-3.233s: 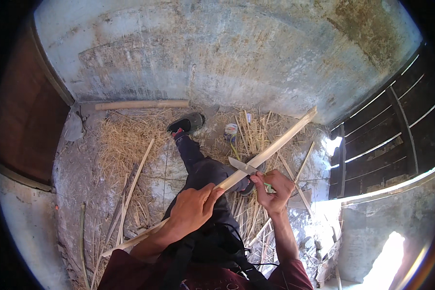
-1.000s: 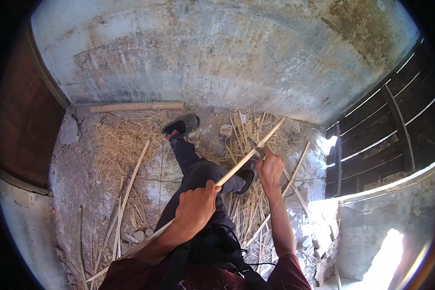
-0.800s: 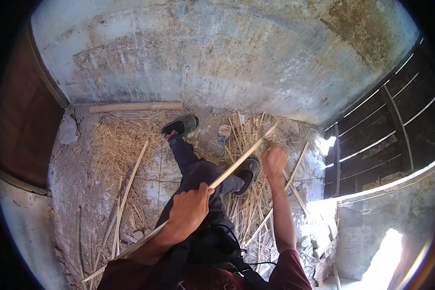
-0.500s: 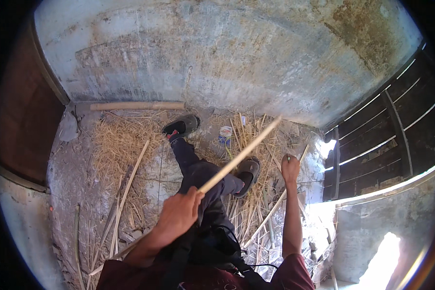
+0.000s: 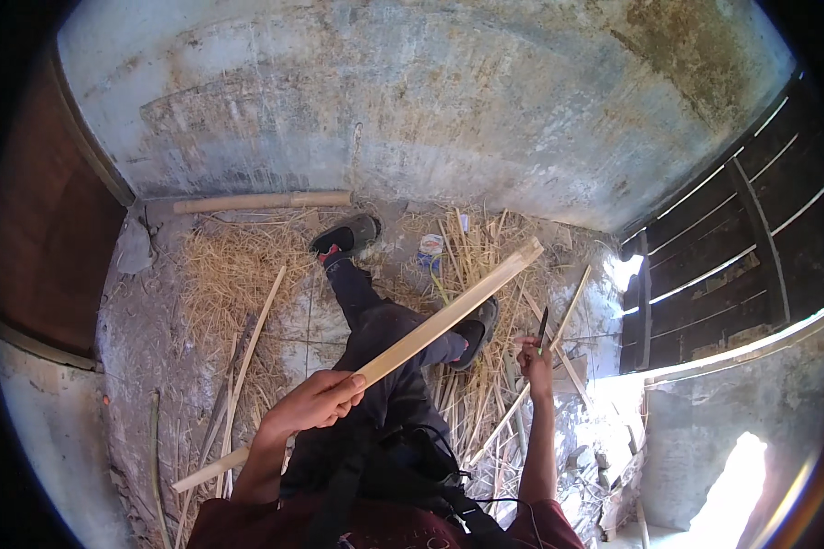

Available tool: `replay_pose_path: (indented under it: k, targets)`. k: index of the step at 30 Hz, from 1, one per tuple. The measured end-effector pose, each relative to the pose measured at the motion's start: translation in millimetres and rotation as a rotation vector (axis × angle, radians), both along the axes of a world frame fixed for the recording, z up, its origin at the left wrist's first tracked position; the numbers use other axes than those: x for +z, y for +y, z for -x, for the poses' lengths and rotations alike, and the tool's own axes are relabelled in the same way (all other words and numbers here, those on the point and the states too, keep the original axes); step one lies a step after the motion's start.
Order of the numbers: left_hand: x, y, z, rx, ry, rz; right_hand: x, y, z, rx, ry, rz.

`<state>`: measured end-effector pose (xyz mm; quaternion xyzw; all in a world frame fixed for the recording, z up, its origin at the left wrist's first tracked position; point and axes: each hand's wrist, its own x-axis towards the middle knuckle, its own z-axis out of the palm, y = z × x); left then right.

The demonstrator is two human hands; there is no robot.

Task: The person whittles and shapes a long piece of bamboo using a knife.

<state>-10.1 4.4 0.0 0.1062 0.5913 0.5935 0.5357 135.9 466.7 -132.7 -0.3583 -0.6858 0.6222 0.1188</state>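
My left hand point(image 5: 316, 403) grips a long pale bamboo strip point(image 5: 449, 316) near its middle. The strip slants from the lower left up to the right, above my legs in dark trousers point(image 5: 384, 339). My right hand point(image 5: 533, 357) is off the strip, out to the right, and holds a dark knife point(image 5: 542, 329) with its blade pointing up. My feet in dark shoes point(image 5: 343, 238) rest on the littered floor.
Straw and bamboo shavings point(image 5: 229, 274) cover the concrete floor. Loose bamboo strips point(image 5: 256, 334) lie left and right of my legs. A thick bamboo pole point(image 5: 261, 201) lies along the stained wall point(image 5: 412, 101). A dark slatted gate point(image 5: 742, 238) stands at the right.
My right hand slid up along the strip with the knife, then came off its end and dropped to the right. The left hand pulled the strip back and kept hold of it.
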Motion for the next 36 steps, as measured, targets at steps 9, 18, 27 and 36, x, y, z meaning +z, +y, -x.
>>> replay_pose_path:
  k: [9,18,27,36]
  targets:
    - [0,5,-6,-0.034,-0.053,-0.01,116,-63,50,0.161,0.469,0.266]
    - [-5,5,-14,-0.193,0.205,-0.057,158,-102,50,0.099,0.539,0.325]
    - [14,1,-16,-0.175,0.656,0.081,179,-109,30,0.125,0.585,0.306]
    - [20,-22,-8,0.238,0.959,0.097,78,-22,-11,-0.01,0.364,0.045]
